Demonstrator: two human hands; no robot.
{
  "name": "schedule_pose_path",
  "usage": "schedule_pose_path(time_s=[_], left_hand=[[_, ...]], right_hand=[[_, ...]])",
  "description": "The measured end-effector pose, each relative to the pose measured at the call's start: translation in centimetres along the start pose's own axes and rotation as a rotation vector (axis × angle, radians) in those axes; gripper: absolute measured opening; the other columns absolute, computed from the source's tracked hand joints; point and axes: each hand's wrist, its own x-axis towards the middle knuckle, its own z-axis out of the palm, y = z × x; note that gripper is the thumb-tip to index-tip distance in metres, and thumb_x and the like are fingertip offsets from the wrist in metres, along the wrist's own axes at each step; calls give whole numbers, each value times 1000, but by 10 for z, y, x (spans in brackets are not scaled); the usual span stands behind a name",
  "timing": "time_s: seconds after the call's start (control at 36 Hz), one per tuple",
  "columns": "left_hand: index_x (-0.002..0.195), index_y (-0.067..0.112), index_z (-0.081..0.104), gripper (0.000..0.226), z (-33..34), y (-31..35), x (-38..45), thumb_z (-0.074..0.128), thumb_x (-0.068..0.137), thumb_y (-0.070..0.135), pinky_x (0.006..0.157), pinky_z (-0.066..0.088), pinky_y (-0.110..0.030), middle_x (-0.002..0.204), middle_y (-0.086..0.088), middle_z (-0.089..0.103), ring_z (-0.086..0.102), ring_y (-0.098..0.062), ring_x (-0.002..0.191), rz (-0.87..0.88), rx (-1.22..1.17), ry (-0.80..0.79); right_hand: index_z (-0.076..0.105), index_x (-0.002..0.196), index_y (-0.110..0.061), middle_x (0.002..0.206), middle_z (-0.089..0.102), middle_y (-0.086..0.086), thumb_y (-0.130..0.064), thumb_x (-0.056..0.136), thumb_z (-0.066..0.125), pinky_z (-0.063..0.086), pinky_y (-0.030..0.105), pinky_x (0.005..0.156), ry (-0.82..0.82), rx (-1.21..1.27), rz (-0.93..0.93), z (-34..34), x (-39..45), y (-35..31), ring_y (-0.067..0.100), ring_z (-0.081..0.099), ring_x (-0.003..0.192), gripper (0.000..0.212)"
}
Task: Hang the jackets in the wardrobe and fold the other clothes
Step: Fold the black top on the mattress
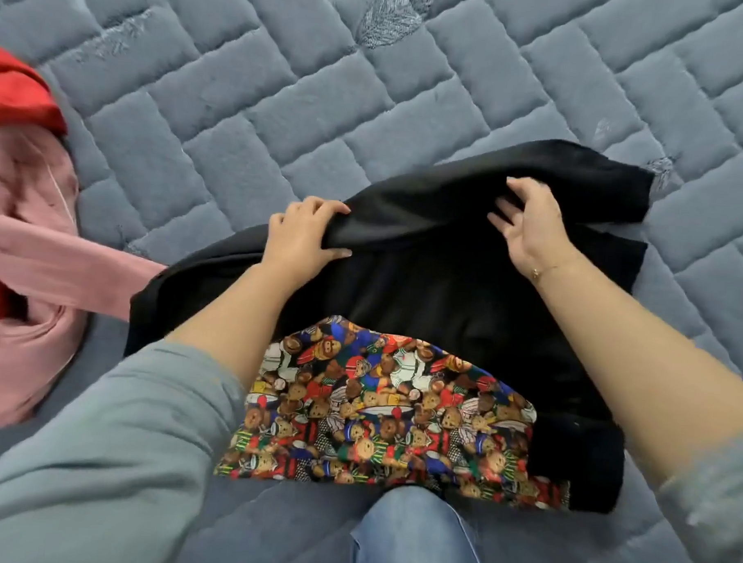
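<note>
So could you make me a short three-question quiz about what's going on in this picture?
1. True or false: the left hand grips a fold of the black garment.
2. Which lies left of the black garment? A) the pink garment B) a towel C) shoes
3. Fill in: the bear-print fabric lies on the ____ garment.

Key: 1 true; 2 A; 3 black. The right hand has spread fingers against the black cloth.

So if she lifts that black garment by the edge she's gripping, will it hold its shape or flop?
Probably flop: the black garment already drapes in soft folds where the left hand bunches its edge. It looks fairly smooth with a slight sheen, so it may slide over the quilted bed cover. The bear-print cloth lying on it would likely get dragged along.
</note>
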Motion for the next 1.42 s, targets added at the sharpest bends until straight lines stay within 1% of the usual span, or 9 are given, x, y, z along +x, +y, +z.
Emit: schedule_pose_path(time_s=[0.11, 0.33, 0.44, 0.53, 0.61, 0.75, 0.94, 1.19, 1.42], left_hand=[[87, 21, 60, 12, -19, -14, 13, 68, 90, 29, 76, 40, -34, 87, -1, 60, 55, -18, 85, -74, -296, 89], [72, 23, 52, 32, -78, -51, 33, 48, 103, 25, 54, 37, -17, 67, 7, 45, 41, 0, 57, -514, -893, 489], [118, 13, 56, 26, -78, -54, 38, 42, 103, 29, 101, 38, -33, 116, -11, 58, 52, -25, 110, -560, -374, 561], [140, 11, 45, 51, -74, -23, 31, 53, 91, 24, 105, 28, -39, 144, -13, 44, 41, -33, 130, -107, 132, 565], [126, 12, 62, 43, -55, 18, 34, 63, 83, 12, 99, 39, -45, 134, -12, 57, 52, -35, 122, 438, 221, 248], [153, 24, 23, 75, -6, 56, 48, 61, 91, 41, 119, 0, -48, 159, -3, 24, 16, -21, 148, 296, 529, -167], [139, 16, 40, 85, -19, 55, 78, 74, 73, 58, 109, 25, -46, 138, -16, 45, 41, -34, 129, 45, 646, -195], [92, 4, 74, 15, -73, 50, -12, 75, 77, 9, 80, 36, -45, 92, -19, 64, 62, -39, 87, 487, 583, 16], [110, 12, 72, 54, -36, 30, -135, 86, 58, 4, 75, 36, -41, 87, -10, 62, 62, -33, 79, 570, 596, -68]], right_hand=[[49, 135, -21, 131, 52, -10, 0, 93, 40, 34, 24, 104, -215, -196, -114, 16, 22, -22, 8, 45, 130, 49], [63, 123, -11, 129, 60, 5, 2, 87, 51, 37, 24, 107, -226, -964, -454, -13, 31, -10, 17, 52, 123, 41], [56, 132, -7, 138, 51, 11, -9, 88, 58, 32, 42, 111, -188, -1362, -459, -50, 33, 3, 31, 41, 131, 44], [53, 135, -7, 141, 47, 13, -18, 88, 65, 29, 43, 110, -160, -1496, -512, -71, 31, 10, 33, 39, 132, 50], [56, 132, -7, 127, 52, 17, -28, 85, 72, 33, 45, 103, -70, -1555, -570, -85, 32, 11, 37, 47, 119, 54], [61, 117, -12, 111, 60, 16, -41, 75, 79, 37, 44, 92, 46, -1560, -491, -103, 43, 3, 37, 53, 109, 54], [62, 109, -6, 108, 64, 20, -33, 88, 67, 37, 44, 83, 155, -1614, -401, -127, 38, 4, 40, 56, 105, 35], [66, 90, -4, 91, 62, 15, 10, 63, 50, 42, 45, 79, 349, -1247, -800, -166, -86, 45, 38, 56, 89, 35], [74, 97, 0, 106, 71, 15, 20, 72, 53, 43, 37, 101, 324, -1237, -746, -203, -191, 117, 35, 63, 104, 38]])
